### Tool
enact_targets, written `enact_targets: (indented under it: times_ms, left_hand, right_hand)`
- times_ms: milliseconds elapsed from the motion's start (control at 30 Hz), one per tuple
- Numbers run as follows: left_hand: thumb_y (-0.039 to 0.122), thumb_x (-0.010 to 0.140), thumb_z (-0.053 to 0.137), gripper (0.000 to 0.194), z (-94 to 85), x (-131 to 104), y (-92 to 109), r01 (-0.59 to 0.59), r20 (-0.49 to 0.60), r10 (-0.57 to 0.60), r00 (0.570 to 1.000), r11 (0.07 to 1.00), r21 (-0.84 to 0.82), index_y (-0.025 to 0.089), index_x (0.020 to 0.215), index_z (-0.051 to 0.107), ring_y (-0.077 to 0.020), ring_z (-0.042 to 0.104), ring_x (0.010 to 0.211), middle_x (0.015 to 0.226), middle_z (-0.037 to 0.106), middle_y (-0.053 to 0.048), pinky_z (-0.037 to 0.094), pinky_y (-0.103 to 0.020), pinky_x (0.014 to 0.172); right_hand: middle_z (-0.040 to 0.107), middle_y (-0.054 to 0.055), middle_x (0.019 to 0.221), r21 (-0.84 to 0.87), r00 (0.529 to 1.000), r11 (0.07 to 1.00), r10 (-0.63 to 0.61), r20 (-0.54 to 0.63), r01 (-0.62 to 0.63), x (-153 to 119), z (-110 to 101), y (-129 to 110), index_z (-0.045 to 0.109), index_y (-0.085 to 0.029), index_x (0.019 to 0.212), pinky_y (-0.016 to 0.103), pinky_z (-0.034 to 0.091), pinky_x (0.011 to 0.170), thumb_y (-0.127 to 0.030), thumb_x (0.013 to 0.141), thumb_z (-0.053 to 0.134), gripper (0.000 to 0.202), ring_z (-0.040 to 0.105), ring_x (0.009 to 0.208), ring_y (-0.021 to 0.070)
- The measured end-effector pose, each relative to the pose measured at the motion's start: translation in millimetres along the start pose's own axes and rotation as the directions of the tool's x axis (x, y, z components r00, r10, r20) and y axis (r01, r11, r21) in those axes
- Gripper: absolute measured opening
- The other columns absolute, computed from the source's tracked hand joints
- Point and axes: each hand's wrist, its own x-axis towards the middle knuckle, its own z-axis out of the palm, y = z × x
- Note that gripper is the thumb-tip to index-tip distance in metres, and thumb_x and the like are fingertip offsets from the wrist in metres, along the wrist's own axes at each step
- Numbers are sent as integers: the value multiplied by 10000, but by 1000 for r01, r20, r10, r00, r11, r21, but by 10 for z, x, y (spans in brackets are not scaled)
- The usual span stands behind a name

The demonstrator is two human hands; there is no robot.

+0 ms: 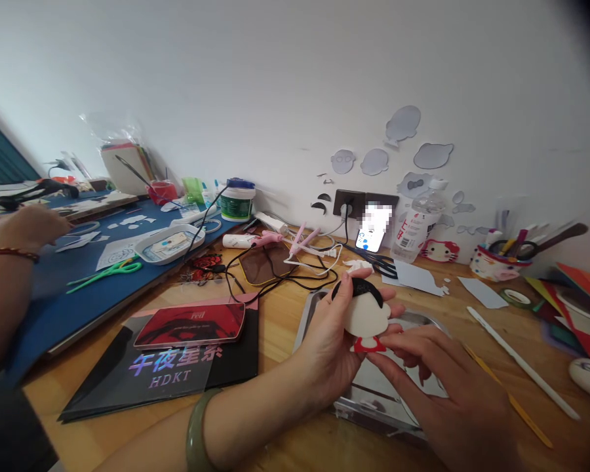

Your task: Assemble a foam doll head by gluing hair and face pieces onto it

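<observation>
Hands (327, 344) holding black-haired figure (366, 316), silvery tray (366, 415) below, pens (493, 238) in cup (492, 267)

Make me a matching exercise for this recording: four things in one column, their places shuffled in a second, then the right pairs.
Things
1. Flat figure
2. Green scissors
3. Clear bottle
4. Red case

Places
A. On the blue work surface, to the person's left
B. On top of the black HDKT cover
C. In the left hand, with the right hand at its red lower part
D. Upright near the wall, just right of the lit phone

Right pairs: 1-C, 2-A, 3-D, 4-B
</observation>
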Motion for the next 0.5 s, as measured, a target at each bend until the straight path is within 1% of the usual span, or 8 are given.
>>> enact_targets:
  times_ms: [133,300,500]
  left_hand:
    - [432,806,432,358,-17,6,5,9,13,-9,1000,1000,3,204,1080,468,-183,587,836,940,567,-83,482,-281,701]
    - [436,806,428,367,-20,5,15,18,4,-18,1000,1000,15,203,1088,467,-179,587,830,951,566,-87,479,-269,695]
    - [430,808,427,357,-11,4,14,-3,-6,3,1000,1000,16,194,1071,474,-186,587,826,938,566,-88,475,-272,687]
  right_hand:
    - [583,0,741,16,1000,1000,-15,21,15,11,-20,8,560,-228,829,266,444,595,-209,742,585,93,552,673,138]
    - [611,-3,772,1,999,1000,-20,37,20,13,-36,27,566,-240,828,275,449,596,-227,732,595,102,569,681,145]
    - [605,-6,761,-18,998,999,-31,57,32,25,-31,28,562,-238,862,274,448,610,-217,717,613,156,568,684,142]
